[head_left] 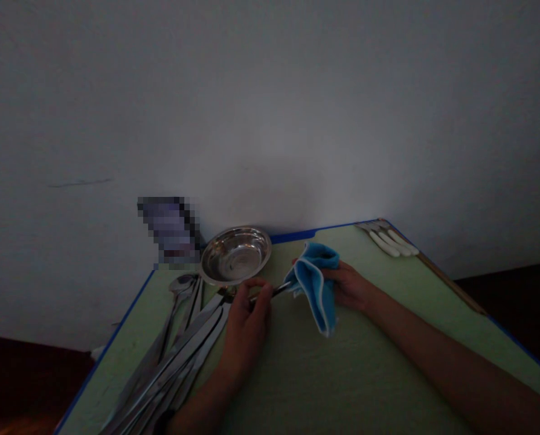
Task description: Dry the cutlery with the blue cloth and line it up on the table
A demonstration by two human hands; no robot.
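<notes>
Left hand [247,317] pinches a thin metal utensil [279,291] by one end, low over the green table [388,338], just before the steel bowl [236,254]. Right hand [349,287] clamps a blue cloth [318,284] round its far end. Risk: the pinch looks light, so a tug could slip the utensil onto the bowl or the cutlery pile [179,356].
</notes>
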